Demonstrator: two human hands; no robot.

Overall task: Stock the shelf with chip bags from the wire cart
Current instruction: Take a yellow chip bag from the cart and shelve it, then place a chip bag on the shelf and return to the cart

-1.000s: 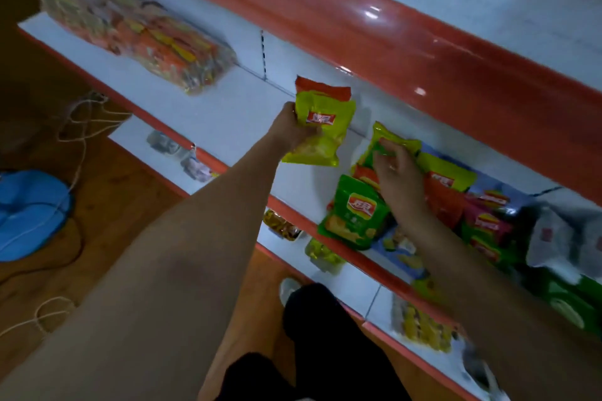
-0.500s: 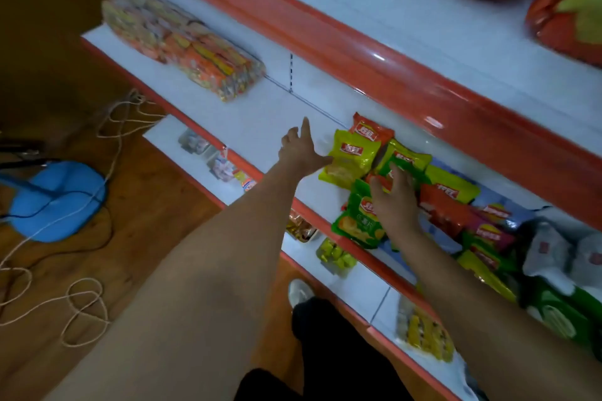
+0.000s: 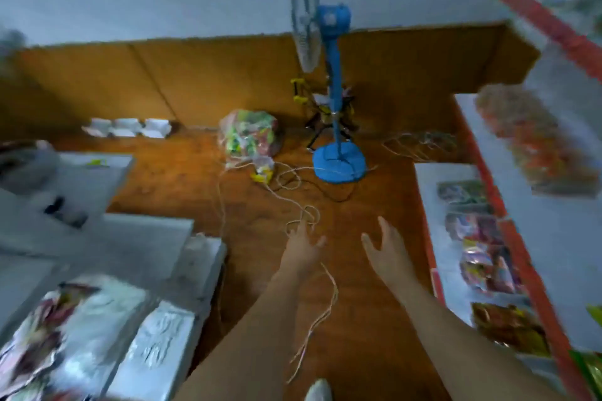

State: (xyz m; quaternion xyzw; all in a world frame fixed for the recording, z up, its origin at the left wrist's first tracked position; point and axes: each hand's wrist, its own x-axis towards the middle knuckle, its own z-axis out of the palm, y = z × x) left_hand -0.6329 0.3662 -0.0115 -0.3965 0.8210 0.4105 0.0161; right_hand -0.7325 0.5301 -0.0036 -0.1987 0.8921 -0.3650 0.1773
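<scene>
The view is blurred and turned away from the shelf toward the floor. My left hand [image 3: 301,251] and my right hand [image 3: 386,251] hang in the air over the wooden floor, fingers spread, holding nothing. The red-edged shelf [image 3: 524,257] runs along the right edge, with several snack bags [image 3: 488,267] on its lower level and a wrapped multipack [image 3: 534,143] on the level above. A clear plastic sack of colourful snack packs [image 3: 249,137] lies on the floor farther ahead. No wire cart shows.
A blue standing fan [image 3: 335,91] stands ahead, its base on the floor among loose white cord [image 3: 293,202]. Grey boxes and wrapped goods [image 3: 107,309] fill the lower left. My shoe [image 3: 319,391] shows at the bottom edge.
My head has swung left from the shelf to the floor. Both hands left the chip bags on the shelf and now hover with nothing in them over the floor.
</scene>
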